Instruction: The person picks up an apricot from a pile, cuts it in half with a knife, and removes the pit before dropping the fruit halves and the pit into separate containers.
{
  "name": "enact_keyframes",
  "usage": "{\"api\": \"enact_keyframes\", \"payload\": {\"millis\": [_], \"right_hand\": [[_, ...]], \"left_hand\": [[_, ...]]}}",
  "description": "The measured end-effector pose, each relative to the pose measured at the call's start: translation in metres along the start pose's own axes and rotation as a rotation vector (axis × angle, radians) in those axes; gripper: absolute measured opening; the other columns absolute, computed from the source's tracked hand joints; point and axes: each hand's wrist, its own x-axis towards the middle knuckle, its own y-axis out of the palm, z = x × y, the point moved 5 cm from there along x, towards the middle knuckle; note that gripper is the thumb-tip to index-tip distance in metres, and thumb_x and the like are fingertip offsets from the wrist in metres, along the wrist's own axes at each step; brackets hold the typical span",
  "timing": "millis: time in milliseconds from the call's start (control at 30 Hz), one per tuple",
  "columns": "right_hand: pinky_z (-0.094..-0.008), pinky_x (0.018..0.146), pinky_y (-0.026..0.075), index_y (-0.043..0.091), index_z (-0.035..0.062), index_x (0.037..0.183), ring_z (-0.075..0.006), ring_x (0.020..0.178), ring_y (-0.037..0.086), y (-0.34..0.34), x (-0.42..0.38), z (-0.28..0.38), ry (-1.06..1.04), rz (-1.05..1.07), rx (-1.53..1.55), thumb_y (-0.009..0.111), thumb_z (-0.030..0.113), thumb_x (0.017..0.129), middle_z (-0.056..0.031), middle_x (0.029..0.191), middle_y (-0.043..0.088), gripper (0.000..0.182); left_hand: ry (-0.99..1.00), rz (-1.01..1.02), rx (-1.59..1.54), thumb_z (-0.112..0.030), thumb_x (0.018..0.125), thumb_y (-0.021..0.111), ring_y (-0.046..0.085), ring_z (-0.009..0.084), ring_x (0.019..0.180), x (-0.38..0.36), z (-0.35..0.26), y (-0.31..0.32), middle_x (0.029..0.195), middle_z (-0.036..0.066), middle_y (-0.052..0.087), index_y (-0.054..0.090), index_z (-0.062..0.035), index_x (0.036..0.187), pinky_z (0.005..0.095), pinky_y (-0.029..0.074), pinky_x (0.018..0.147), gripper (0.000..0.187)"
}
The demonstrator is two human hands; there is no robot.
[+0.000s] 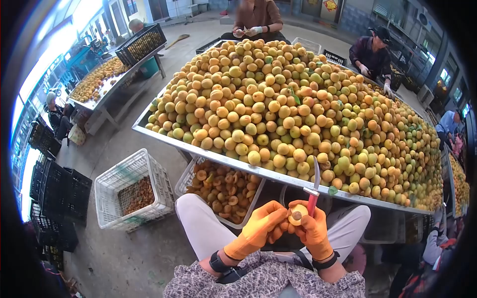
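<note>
Both hands wear orange gloves and meet above my lap. My right hand (315, 232) is closed around a knife (312, 202) with a red handle, its curved blade pointing up toward the table edge. Between that hand's thumb and fingers sits a halved apricot (298, 213), cut face toward me, with the brown pit in its middle. My left hand (259, 228) is curled closed right beside the apricot half; what its fingers hold, if anything, is hidden. A big heap of whole apricots (278, 107) covers the metal-edged table (223, 158) in front.
Below the table edge, a crate (182, 185) holds halved apricots (223, 191). Left of it, a white crate (156, 196) contains brown pits (136, 196). Black crates (57, 184) are stacked at far left. Other people sit around the tables; another fruit table (112, 92) stands behind left.
</note>
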Motion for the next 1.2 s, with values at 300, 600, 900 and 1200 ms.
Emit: {"api": "enact_keyframes", "payload": {"millis": [300,600,900,1200], "right_hand": [[-0.0219,0.055,0.048,0.057,-0.0078,0.113,-0.0124,0.064,0.061,-0.026,-0.008,-0.005,-0.148,-0.002,-0.184,0.074,0.008,0.079,-0.0068,0.082,0.065,0.041],[-0.0239,0.063,0.049,0.059,-0.007,0.112,-0.0124,0.071,0.061,-0.058,-0.041,-0.001,-0.155,-0.13,-0.084,0.076,0.011,0.077,-0.0062,0.085,0.064,0.043],[-0.0282,0.077,0.05,0.061,-0.0067,0.103,-0.0163,0.083,0.062,-0.057,-0.07,0.019,-0.41,-0.219,-0.407,0.066,0.001,0.071,-0.0097,0.092,0.065,0.034],[-0.0239,0.066,0.046,0.059,-0.0052,0.105,-0.0117,0.076,0.056,-0.067,-0.067,0.011,-0.332,-0.26,-0.345,0.059,0.01,0.082,-0.0057,0.088,0.061,0.027]], "left_hand": [[-0.092,0.053,0.14,-0.029,0.095,0.057,0.045,0.0049,0.051,0.017,0.016,0.02,0.07,0.0,0.052,0.051,-0.0061,0.093,0.0182,0.03,0.043,0.023],[-0.123,0.194,0.092,-0.017,0.087,0.069,0.049,0.0056,0.065,0.017,0.037,0.049,0.091,0.003,0.058,0.04,-0.0035,0.135,0.0184,0.04,0.056,0.057],[0.158,0.417,0.488,-0.015,0.07,0.087,0.055,0.0136,0.108,0.018,0.04,0.084,0.121,0.009,0.058,0.042,-0.0005,0.14,0.028,0.045,0.095,0.084],[0.105,0.398,0.457,-0.017,0.076,0.083,0.054,0.0151,0.113,0.031,0.055,0.08,0.126,0.01,0.057,0.04,-0.0004,0.142,0.0296,0.045,0.097,0.081]]}}
